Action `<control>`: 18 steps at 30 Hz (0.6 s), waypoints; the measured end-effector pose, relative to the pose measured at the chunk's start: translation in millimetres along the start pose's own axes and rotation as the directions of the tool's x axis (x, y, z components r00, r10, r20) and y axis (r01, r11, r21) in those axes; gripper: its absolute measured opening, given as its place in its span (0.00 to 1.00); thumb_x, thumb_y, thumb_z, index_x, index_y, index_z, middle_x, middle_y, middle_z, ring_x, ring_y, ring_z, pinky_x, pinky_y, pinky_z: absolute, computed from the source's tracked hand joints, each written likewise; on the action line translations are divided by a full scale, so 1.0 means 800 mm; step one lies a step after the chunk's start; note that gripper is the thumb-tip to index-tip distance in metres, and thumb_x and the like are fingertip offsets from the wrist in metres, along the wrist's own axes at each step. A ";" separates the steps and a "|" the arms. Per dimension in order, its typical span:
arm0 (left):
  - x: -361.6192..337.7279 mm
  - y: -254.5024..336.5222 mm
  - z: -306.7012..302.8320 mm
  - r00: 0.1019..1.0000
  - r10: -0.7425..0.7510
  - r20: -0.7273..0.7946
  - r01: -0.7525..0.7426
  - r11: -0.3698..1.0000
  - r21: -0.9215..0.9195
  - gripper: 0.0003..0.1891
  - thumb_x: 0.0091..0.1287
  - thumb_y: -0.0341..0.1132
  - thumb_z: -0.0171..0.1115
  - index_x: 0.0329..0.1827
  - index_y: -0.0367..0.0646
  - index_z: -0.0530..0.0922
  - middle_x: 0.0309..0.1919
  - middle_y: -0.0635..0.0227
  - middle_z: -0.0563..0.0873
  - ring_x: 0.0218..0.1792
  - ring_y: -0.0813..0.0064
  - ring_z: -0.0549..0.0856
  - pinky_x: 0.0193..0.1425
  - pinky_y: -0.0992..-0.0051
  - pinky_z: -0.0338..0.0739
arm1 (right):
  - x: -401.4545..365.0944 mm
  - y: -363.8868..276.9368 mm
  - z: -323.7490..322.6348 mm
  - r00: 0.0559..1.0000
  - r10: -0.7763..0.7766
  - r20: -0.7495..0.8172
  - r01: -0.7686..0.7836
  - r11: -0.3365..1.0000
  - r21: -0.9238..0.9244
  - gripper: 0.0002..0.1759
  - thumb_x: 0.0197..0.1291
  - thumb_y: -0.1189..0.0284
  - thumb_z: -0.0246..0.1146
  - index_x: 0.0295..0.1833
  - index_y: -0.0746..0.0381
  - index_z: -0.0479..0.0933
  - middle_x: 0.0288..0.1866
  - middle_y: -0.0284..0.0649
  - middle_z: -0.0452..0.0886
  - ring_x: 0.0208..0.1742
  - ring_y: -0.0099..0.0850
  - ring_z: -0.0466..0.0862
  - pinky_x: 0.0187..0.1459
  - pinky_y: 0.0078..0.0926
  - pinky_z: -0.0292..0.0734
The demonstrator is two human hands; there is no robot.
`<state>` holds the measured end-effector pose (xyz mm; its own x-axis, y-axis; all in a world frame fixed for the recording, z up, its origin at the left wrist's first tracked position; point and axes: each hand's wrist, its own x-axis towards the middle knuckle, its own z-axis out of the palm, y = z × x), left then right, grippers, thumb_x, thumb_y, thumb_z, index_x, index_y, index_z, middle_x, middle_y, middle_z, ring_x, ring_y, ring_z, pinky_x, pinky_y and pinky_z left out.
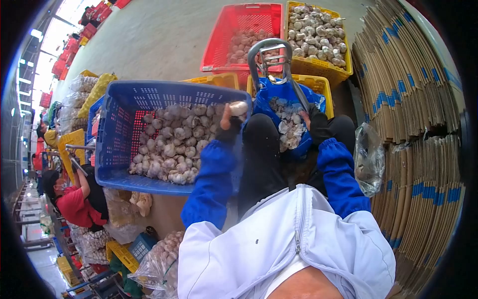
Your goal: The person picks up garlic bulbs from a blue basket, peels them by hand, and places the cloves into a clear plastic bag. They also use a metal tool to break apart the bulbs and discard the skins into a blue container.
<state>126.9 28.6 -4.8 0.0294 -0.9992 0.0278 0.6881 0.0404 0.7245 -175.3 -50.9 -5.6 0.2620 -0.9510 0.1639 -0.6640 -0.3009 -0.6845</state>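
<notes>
My left hand [228,121], in a dark fingerless glove and slightly blurred, is at the right end of a blue crate [112,174]. A pale garlic bulb [239,108] shows at its fingers. Below it in the crate lie many garlic bulbs [172,147]. My right hand [312,121], gloved alike, is closed at the lower end of a grey lever [297,92] on a curved metal cutter [271,56]. Part of its grip is hidden. Under the cutter, a blue bag [267,94] between my knees holds garlic skins and scraps [291,124].
Ahead stand a red crate [211,55] and a yellow crate [323,70], both with garlic. Stacks of flattened cardboard [408,74] line the right side, with a clear plastic bag [369,159] beside them. At left, a person in red [77,202] works among bagged garlic.
</notes>
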 end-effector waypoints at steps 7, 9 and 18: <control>0.072 -0.052 0.077 0.979 0.133 0.157 -0.194 0.851 0.489 0.17 0.64 0.40 0.53 0.50 0.37 0.71 0.42 0.64 0.80 0.40 0.74 0.78 0.45 0.76 0.72 | -0.028 -0.072 -0.099 0.991 -0.028 0.129 0.005 0.985 0.173 0.15 0.60 0.63 0.54 0.45 0.62 0.71 0.36 0.48 0.77 0.38 0.40 0.77 0.42 0.32 0.70; 0.077 -0.051 0.112 0.960 0.228 0.165 -0.279 0.854 0.439 0.13 0.64 0.32 0.54 0.49 0.37 0.71 0.41 0.65 0.80 0.36 0.76 0.79 0.39 0.81 0.73 | -0.029 -0.057 -0.089 0.995 0.006 0.101 -0.018 0.993 0.117 0.15 0.60 0.64 0.53 0.46 0.63 0.70 0.37 0.47 0.77 0.39 0.39 0.77 0.44 0.31 0.69; 0.078 -0.052 0.123 0.980 0.197 0.001 -0.165 0.821 0.546 0.15 0.65 0.37 0.53 0.48 0.36 0.72 0.39 0.65 0.80 0.37 0.77 0.78 0.40 0.81 0.72 | -0.029 -0.070 -0.102 0.991 0.018 0.134 -0.022 0.999 0.031 0.16 0.59 0.65 0.53 0.48 0.64 0.69 0.39 0.50 0.77 0.40 0.44 0.77 0.44 0.34 0.70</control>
<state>28.3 -35.5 34.5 0.1635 -0.9717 0.1703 0.1642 0.1970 0.9666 -200.9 -17.8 87.0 0.3413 -0.9383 0.0549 -0.6475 -0.2771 -0.7099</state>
